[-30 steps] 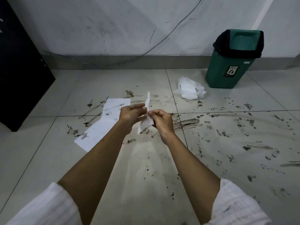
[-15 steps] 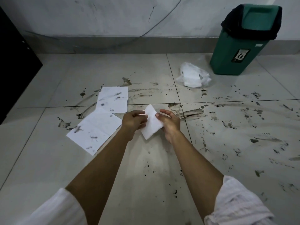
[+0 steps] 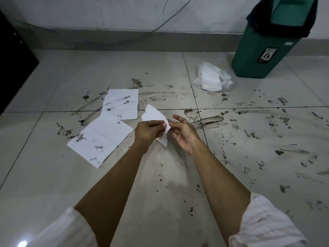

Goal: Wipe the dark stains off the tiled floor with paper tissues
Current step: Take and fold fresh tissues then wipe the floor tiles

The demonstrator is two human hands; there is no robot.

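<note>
A folded white tissue is held above the floor, pinched between the thumb and fingers of my left hand. My right hand is beside it, palm up and fingers spread, its fingertips close to the tissue's edge. Two unfolded tissues lie flat on the tiles to the left: one farther and one nearer, both spotted with dark marks. Dark stains smear and speckle the pale tiled floor, thickest at the middle and to the right.
A green swing-lid bin with a black liner stands at the back right by the wall. A plastic pack of white tissues lies in front of it. A black cabinet fills the left edge. A cable runs along the wall.
The tissue has gone from held by both hands to pinched by my left hand alone. My right hand has let go and opened beside it. The view has tilted down.
</note>
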